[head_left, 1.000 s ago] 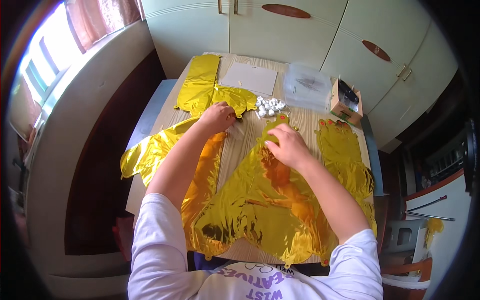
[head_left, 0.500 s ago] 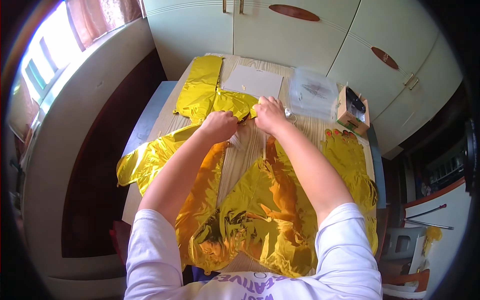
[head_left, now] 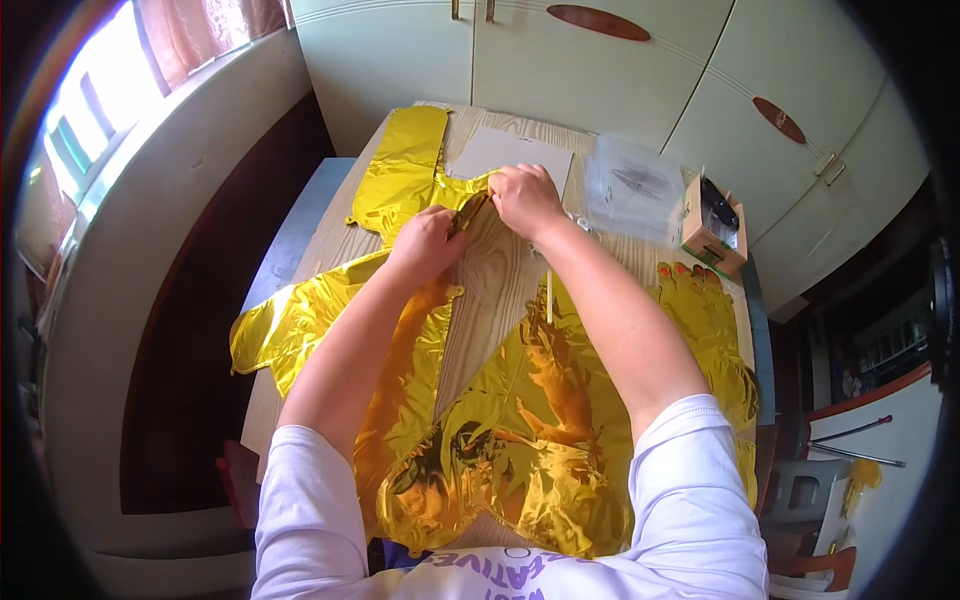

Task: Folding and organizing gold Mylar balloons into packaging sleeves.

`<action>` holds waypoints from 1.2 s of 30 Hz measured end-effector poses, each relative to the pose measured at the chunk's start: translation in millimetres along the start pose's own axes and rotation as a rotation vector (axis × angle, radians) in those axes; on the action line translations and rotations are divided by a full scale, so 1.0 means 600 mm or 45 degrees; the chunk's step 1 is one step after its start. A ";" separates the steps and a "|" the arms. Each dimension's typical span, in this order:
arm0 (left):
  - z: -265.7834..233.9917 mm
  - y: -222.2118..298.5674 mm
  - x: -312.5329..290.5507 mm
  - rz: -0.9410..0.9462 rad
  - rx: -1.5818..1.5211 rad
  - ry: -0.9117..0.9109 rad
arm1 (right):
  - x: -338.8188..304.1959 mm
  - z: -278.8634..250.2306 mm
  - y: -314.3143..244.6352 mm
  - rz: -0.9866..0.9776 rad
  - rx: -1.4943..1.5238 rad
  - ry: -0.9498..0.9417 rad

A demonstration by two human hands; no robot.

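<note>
Both my hands are closed on one end of a flat gold foil balloon [head_left: 401, 165] lying at the far left of the table. My left hand [head_left: 428, 243] grips its near edge, and my right hand [head_left: 525, 200] pinches the edge a little farther away. Dark folds of foil are bunched between them. Under and beside my left forearm lies a second gold foil balloon [head_left: 300, 318]. A large creased foil balloon [head_left: 540, 430] covers the near part of the table, with a thin white straw [head_left: 549, 297] by its top edge.
A wood-grain table [head_left: 500, 270] bears everything. A pale sheet [head_left: 520, 150], a clear plastic bag [head_left: 630, 185] and a wooden box [head_left: 712, 235] holding a black object stand along the far side. More gold foil [head_left: 705, 320] lies at the right edge. Cabinets [head_left: 590, 80] close off the back.
My right hand has moved away and slightly left, pulling the balloon's end up. My left hand has shifted left and a little away, and the foil between them looks more bunched and raised.
</note>
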State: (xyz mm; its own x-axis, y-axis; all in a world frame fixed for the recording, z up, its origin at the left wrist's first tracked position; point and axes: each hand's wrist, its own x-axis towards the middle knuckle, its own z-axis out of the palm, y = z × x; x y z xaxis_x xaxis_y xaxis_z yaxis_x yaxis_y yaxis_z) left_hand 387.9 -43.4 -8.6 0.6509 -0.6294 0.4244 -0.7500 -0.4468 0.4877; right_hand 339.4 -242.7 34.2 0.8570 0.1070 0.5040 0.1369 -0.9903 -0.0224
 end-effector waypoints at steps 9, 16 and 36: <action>0.012 -0.017 0.014 -0.134 -0.118 0.169 | 0.013 -0.018 0.000 0.230 0.471 -0.037; -0.006 -0.011 0.032 -0.432 -0.278 0.089 | -0.033 -0.001 0.014 0.231 0.450 -0.040; 0.016 -0.013 0.035 -0.250 -0.155 0.069 | -0.022 0.009 -0.023 0.451 0.639 -0.033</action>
State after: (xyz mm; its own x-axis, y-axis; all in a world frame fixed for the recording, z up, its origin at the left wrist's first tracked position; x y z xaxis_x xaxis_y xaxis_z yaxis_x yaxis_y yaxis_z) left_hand 406.1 -59.4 -10.8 0.7907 -0.5016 0.3511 -0.5910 -0.4755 0.6517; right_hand 329.0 -230.1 23.2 0.9041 -0.2124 0.3707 0.0537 -0.8043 -0.5918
